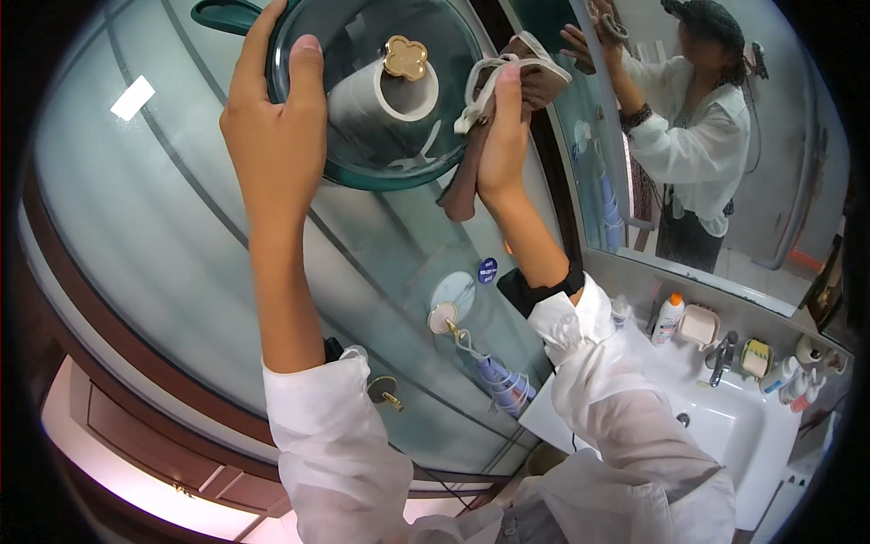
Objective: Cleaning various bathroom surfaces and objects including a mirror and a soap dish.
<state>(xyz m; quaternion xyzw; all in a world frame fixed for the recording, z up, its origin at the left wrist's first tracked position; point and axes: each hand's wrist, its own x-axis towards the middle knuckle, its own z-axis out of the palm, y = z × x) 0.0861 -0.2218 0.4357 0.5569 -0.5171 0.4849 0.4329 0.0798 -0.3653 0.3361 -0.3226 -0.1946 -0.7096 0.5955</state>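
Raised at the top of the view is a dark green pot [340,178] with a clear glass lid [381,50] and a gold clover-shaped knob [405,58]. A white tube-like shape [399,98] shows around the knob; whether it is inside or reflected I cannot tell. The pot's green handle [227,15] points to the upper left. My left hand [281,109] grips the pot's left side, thumb over the lid's edge. Pinched in my right hand [504,150] is a crumpled brown cloth [539,86] with white trim, against the pot's right rim. One end of it hangs down.
Behind the pot stands a frosted glass door [181,199] with round hooks; a bluish wrapped item [504,385] hangs there. On the right, a mirror [770,181] reflects a person in white. Below it are a white sink [725,426], faucet [722,358], soap dish [700,325] and several bottles.
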